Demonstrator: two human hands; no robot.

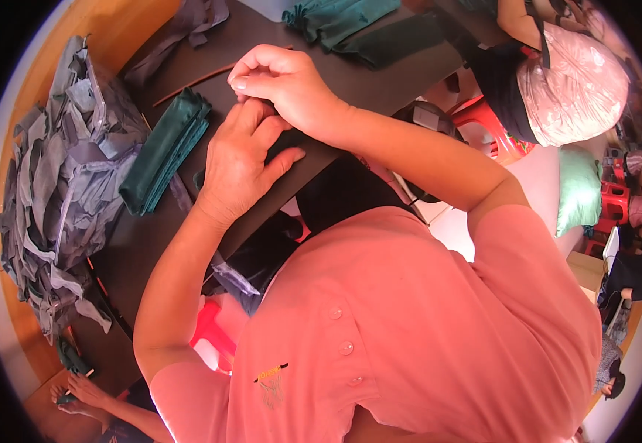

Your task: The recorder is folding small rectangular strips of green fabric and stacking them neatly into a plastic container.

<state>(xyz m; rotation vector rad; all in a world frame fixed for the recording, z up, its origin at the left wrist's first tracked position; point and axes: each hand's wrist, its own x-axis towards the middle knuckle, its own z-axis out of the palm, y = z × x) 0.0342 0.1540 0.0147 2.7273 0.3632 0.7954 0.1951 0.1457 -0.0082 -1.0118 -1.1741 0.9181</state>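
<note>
Counter [376, 92], dark, bearing a heap of grey cloth scraps [70, 184] at far left and loose green cloth [343, 18] towards the far edge. Item: folded dark-green cloth bundle [164, 153], lying just left of the left grip [236, 159], apparently untouched. Presumably light, soft and smooth, layers liable to slide; best taken across the middle by both long edges. Right grip [291, 88]: thumb and forefinger tips together, contents indiscernible. Left: thumb apart, fingertips partly hidden; hold cannot be told.

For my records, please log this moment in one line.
left hand: overlapping right hand; right hand: pinched, contents unclear; folded dark-green fabric bundle: on dark table
</note>
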